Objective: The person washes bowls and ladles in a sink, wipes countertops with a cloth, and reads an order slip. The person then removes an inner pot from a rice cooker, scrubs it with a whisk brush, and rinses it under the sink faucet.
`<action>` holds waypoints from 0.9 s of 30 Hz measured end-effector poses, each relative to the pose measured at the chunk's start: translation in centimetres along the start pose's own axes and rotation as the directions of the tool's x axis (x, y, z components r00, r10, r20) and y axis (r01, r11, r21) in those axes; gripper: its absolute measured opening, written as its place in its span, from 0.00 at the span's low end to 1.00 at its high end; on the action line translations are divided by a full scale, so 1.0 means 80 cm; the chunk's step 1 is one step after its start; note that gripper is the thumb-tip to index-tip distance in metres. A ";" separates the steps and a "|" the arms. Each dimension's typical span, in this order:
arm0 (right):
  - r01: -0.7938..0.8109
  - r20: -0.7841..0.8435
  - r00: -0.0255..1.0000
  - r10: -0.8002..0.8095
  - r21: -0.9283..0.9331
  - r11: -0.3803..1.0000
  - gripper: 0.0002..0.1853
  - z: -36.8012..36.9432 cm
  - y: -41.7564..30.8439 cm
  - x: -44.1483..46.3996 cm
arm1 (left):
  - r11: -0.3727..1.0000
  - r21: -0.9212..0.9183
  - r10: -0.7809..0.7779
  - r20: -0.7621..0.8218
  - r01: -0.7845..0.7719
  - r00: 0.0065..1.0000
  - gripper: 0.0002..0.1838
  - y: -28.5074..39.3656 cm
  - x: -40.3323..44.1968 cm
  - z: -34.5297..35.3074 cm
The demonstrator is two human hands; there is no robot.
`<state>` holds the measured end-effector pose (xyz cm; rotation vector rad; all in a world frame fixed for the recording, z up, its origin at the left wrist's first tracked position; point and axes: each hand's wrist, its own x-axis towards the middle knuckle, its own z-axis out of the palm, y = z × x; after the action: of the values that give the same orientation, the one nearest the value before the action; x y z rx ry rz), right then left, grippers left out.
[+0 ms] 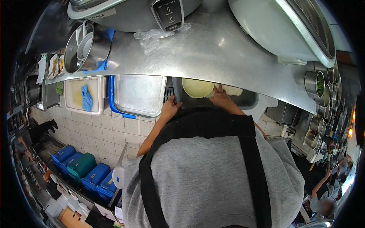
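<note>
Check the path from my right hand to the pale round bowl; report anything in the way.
Nothing visible stands between the right hand and the pale round bowl; the hand is close by the bowl's right side. The steel counter hides the bowl's far edge, so any obstacle there can't be seen.

A commercial-looking kitchen; a steel counter (224,57), big cookers (129,19) (one bearing a label) and metal containers (310,83) show it.

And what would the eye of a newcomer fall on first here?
Probably the grey shirt with black straps, filling the lower middle. Above it, the left hand is at the left end of a dark tray, the right hand beside a pale bowl. At the top, a grey cooker stands on the steel counter.
</note>
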<state>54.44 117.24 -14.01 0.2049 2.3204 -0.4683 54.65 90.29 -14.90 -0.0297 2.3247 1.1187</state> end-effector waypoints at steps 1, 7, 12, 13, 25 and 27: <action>0.062 -0.020 0.998 -0.062 0.015 0.998 0.35 0.013 0.014 0.001 | 0.995 -0.096 -0.008 -0.009 0.007 1.000 0.16 -0.003 -0.001 0.001; -0.063 -0.058 0.997 0.060 -0.048 0.997 0.22 -0.013 0.055 0.015 | 0.980 -0.196 0.024 -0.051 -0.034 0.998 0.14 -0.025 0.002 0.012; 0.205 -0.718 0.672 -0.182 -0.056 0.977 0.23 -0.023 0.064 0.063 | 0.944 -0.324 -0.077 -0.014 0.068 0.997 0.13 -0.002 -0.014 0.012; 0.253 -0.757 0.632 -0.166 -0.001 0.968 0.23 -0.032 0.052 0.073 | 0.942 -0.325 -0.091 0.004 0.087 0.996 0.13 -0.002 -0.014 0.015; 0.095 -0.937 0.349 -0.021 0.013 0.995 0.23 -0.032 0.071 0.109 | 0.988 0.036 0.135 0.302 -0.153 0.944 0.15 -0.032 0.001 -0.033; 0.037 -0.942 0.335 -0.004 0.009 0.999 0.23 -0.015 0.079 0.099 | 0.959 0.188 0.141 0.333 -0.212 0.932 0.15 -0.013 -0.012 -0.071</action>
<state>49.86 123.58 -20.54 0.6064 3.5067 -0.4440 53.07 85.31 -12.34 0.4227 2.1742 0.8644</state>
